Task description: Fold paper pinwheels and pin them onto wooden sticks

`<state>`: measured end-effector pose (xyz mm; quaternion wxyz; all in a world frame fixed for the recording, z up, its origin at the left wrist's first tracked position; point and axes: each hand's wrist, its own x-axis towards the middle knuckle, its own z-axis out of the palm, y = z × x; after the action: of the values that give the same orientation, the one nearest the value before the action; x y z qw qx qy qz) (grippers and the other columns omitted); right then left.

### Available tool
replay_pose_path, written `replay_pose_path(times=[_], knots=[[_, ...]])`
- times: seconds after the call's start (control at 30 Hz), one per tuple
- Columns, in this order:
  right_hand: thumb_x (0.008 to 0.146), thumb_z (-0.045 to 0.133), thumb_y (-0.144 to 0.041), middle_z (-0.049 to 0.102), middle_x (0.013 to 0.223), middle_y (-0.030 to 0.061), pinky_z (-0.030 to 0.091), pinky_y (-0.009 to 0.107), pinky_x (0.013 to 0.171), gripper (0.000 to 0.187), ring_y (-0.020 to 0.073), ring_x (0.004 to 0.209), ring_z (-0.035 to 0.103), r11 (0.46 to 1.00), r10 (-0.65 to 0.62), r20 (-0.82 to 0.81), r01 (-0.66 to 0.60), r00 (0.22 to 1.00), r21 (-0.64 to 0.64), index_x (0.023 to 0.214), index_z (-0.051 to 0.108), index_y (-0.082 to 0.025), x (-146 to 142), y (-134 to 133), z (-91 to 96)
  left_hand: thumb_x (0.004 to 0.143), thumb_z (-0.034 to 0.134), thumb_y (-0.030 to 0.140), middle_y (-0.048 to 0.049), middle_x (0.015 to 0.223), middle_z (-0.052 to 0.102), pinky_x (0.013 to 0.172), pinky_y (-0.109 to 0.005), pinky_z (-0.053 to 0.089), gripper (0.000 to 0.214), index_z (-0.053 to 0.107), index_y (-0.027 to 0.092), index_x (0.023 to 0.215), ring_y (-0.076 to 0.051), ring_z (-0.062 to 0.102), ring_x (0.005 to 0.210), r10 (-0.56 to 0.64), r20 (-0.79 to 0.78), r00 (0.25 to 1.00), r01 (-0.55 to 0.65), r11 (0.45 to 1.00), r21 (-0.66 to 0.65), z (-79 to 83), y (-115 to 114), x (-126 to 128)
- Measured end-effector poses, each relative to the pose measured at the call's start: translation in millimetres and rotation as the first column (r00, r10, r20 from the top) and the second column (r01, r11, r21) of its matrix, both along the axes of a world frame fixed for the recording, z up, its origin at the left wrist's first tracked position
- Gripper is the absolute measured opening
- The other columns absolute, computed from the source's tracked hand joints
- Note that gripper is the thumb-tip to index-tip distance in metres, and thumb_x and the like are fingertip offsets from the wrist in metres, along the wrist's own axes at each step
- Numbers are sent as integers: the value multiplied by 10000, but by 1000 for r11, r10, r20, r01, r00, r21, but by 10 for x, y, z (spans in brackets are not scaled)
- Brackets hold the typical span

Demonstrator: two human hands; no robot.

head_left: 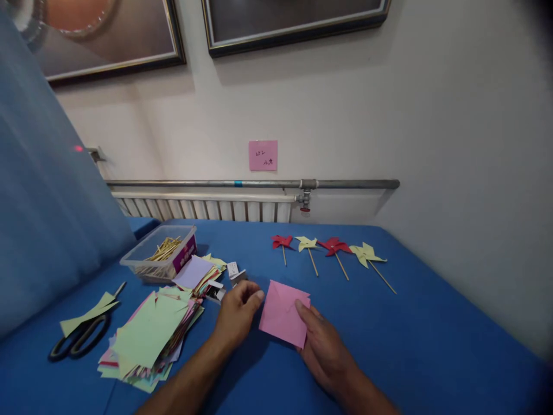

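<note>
A pink paper square [280, 311] lies on the blue table [410, 346] in front of me, with a crease across it. My right hand [326, 346] rests flat on the table, its fingertips pressing the sheet's right corner. My left hand [237, 314] sits just left of the sheet, fingers curled in a loose fist, thumb tip close to the sheet's left edge. Nothing shows inside its fingers.
A stack of coloured paper squares [151, 337] lies at left, with black scissors [80, 337] beside it. A clear box of wooden sticks [159, 253] stands behind. Several red and yellow pinwheels [332, 249] lie at the back. A small white stapler-like item [235, 272] sits near my left hand.
</note>
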<state>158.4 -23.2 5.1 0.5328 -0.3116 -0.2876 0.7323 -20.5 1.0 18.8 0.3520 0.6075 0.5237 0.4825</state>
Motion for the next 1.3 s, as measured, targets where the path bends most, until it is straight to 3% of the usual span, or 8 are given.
replay_pose_path(times=[0.07,0.13,0.37,0.63,0.83,1.1,1.3], knots=[[806,852,-542,814,1111,128,566,477,968,486,338,1118,738,999,35,5,-35,999,4,1124,745,-191,-34,-30,3,768,735,463,-12,702,653,632,-286,424,286,660,188,790,-168,573,642,-75,187,979,103,984,-145,-41,41,-12],[794,861,-563,814,1108,132,568,483,960,530,340,1093,746,998,56,10,-56,998,3,1148,746,-186,-55,-52,3,677,802,471,9,640,617,592,-265,382,328,645,186,717,-140,521,587,-100,272,957,158,967,-202,-65,50,9],[768,891,-558,822,1040,106,575,453,929,543,310,1039,754,999,14,103,-18,995,32,1155,760,-200,-40,-60,3,565,897,483,30,581,592,554,-236,344,415,638,169,648,-103,472,530,4,411,911,121,953,-278,-59,42,51],[691,946,-505,829,982,107,572,471,925,531,332,1010,759,998,-54,134,50,989,33,1079,777,-185,-43,-62,1,558,929,460,4,633,656,586,-241,400,422,673,156,698,-115,534,566,-30,469,883,188,937,-294,-17,-18,90],[715,933,-507,830,970,105,572,470,925,532,326,978,766,999,-29,145,24,989,34,1104,776,-180,-45,-62,-3,568,918,473,29,567,600,552,-232,345,427,634,164,650,-98,479,524,-11,473,881,172,938,-301,-47,4,85],[706,930,-522,828,972,78,570,444,919,498,294,906,758,990,-118,242,96,963,101,1051,793,-190,-67,-4,-171,586,892,458,32,569,579,559,-236,333,392,641,165,656,-96,457,529,-21,465,885,178,938,-297,-31,-5,91],[719,913,-546,828,958,79,574,462,927,481,311,911,756,990,-101,251,72,963,122,1022,790,-194,-65,-12,-153,584,880,450,38,569,562,562,-236,331,379,633,167,634,-95,443,539,-9,438,899,145,950,-277,2,-12,107]])
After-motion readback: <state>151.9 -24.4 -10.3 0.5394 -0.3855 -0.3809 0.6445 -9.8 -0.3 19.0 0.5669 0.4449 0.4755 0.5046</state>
